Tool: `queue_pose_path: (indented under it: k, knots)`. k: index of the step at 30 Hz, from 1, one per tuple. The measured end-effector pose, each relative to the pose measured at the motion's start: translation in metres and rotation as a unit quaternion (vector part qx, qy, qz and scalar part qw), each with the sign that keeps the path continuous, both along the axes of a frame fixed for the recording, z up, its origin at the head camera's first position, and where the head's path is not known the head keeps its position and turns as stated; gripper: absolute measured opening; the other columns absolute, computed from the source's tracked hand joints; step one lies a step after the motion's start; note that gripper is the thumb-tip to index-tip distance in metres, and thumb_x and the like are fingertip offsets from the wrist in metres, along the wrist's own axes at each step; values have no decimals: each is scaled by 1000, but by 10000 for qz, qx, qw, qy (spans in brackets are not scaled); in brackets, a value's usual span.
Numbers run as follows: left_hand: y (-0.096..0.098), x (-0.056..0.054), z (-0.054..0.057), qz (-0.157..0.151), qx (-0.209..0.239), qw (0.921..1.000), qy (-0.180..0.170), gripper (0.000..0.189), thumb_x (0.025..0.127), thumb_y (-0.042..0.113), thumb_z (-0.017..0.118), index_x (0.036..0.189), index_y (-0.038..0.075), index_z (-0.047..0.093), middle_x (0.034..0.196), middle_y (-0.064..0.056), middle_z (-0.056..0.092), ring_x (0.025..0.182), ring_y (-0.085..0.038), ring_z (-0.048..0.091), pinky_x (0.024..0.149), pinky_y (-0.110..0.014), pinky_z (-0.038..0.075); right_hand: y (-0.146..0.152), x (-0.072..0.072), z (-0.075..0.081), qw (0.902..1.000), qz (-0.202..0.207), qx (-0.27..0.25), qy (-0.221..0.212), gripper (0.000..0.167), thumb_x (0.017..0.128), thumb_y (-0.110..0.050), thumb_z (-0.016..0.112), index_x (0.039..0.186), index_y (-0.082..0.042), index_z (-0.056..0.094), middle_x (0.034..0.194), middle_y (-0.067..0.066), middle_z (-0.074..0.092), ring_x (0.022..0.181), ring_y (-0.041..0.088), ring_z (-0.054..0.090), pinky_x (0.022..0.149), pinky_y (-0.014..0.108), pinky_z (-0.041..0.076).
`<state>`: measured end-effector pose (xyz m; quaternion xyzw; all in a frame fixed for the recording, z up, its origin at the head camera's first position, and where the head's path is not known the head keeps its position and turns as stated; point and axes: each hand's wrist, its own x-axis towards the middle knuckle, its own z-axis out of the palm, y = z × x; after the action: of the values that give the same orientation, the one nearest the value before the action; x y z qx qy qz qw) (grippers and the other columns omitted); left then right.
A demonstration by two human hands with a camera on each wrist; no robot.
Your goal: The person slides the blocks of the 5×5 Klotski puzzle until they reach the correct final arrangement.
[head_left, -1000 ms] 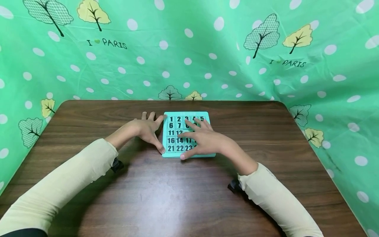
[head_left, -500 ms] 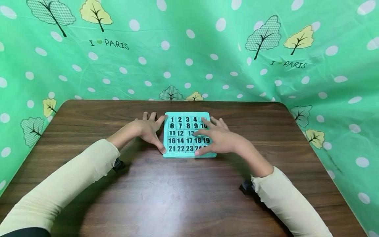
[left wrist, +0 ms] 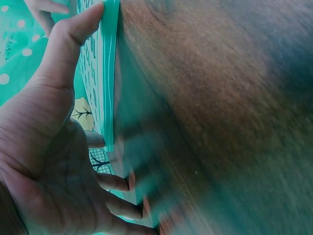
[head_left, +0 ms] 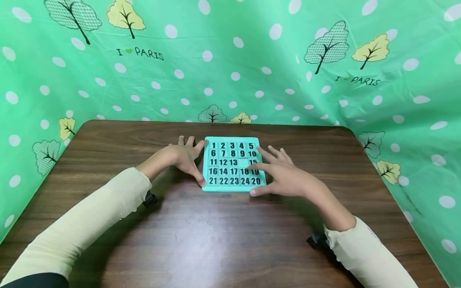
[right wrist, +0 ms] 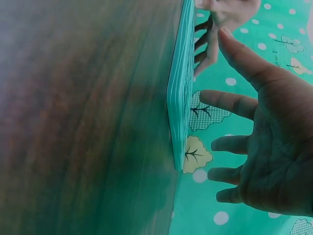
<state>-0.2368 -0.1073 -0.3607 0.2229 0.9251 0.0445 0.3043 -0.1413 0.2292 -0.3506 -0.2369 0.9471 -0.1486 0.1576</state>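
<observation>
A turquoise sliding number puzzle (head_left: 243, 163) lies flat on the table, its numbered tiles in a square grid. One bare cell shows in the third row, between 13 and 15. My left hand (head_left: 183, 158) is spread along its left side, the thumb touching the near corner and the index finger at the far corner. In the left wrist view that thumb (left wrist: 80, 29) lies on the puzzle's edge. Over the puzzle's right side hovers my right hand (head_left: 288, 178), fingers spread. The right wrist view shows the right palm (right wrist: 283, 142) holding nothing, apart from the puzzle (right wrist: 180, 93).
The dark wood-grain table (head_left: 201, 240) reaches all round the puzzle. Behind and at both sides hangs a green cloth (head_left: 252, 56) with white dots and printed trees. A black wrist device (head_left: 317, 241) sits under the right sleeve.
My right hand has drawn off to the right, from over the middle tiles to the right edge. Tile 13 has slid slightly left, under 8. The left hand stays at the puzzle's left side.
</observation>
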Motion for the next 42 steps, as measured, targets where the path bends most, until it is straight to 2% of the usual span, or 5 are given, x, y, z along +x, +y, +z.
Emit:
queue_pose_path:
  k: [8,16,28,33,42]
  knots:
    - [3,0,3,-28,-159,9999,-25,157,76,81,91,183,27,-9,187,-31,-8,169,-68,-8,125,-93,20,-4,4,-3,10000,65,34,44,71,92,-66,86,151,-29,73,188,24,20,173,61,9,135,83,0]
    - [3,-2,3,-24,-193,9998,-75,159,74,81,93,183,27,-10,187,-30,-8,169,-67,-10,125,-92,22,-15,-15,-6,9990,-94,431,32,88,93,-68,85,167,-28,59,189,25,13,174,60,5,136,80,-2]
    - [3,-3,2,-41,-346,9994,-26,157,76,83,90,183,25,-9,187,-32,-3,169,-68,-5,126,-90,23,-87,-12,-7,9943,964,424,-145,86,95,-78,76,169,-43,53,193,13,5,177,53,0,139,77,-2]
    - [3,-2,2,-48,-307,9995,-27,158,75,83,91,183,25,-9,187,-32,-4,169,-69,-5,125,-91,24,-79,-13,0,9947,761,636,-269,79,94,-76,79,164,-44,60,192,14,7,177,53,-1,138,77,-3]
    - [3,-2,3,-63,-276,9996,-11,157,75,81,91,183,25,-8,186,-32,0,169,-70,-4,124,-90,28,-71,-31,-3,9985,471,176,-203,83,93,-71,83,166,-37,59,192,16,8,177,53,2,139,76,-1]
